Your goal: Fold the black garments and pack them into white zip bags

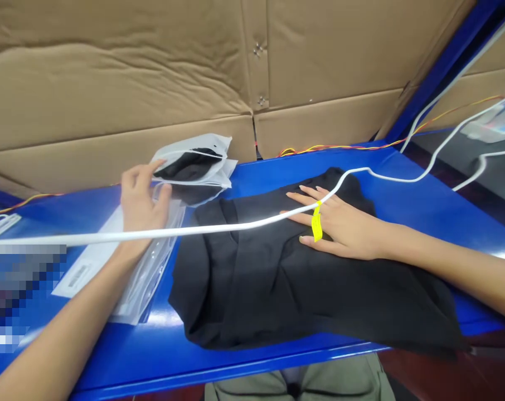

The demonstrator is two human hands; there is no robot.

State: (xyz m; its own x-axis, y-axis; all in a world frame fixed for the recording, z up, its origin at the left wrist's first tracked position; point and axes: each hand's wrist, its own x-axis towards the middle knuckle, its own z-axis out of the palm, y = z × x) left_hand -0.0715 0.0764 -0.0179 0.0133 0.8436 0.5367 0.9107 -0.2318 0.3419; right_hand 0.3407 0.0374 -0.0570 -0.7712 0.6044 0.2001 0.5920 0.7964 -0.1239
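Observation:
A folded black garment [256, 289] lies across the blue table. My right hand [340, 223] rests flat on it, fingers spread. At the back left are white-edged plastic bags [194, 181] with black contents. My left hand [144, 195] reaches to their near-left edge, with thumb and index finger apart and the index fingertip at the bag. Under my left wrist lie flat clear and white plastic bags [152, 278], one with a printed label [79, 275].
A white cable [219, 227] runs across the view in front of both hands, with a yellow tag [316, 224] on it. Cardboard [152, 72] walls the back of the blue table [160, 362]. Red and yellow wires [331, 148] follow the back edge.

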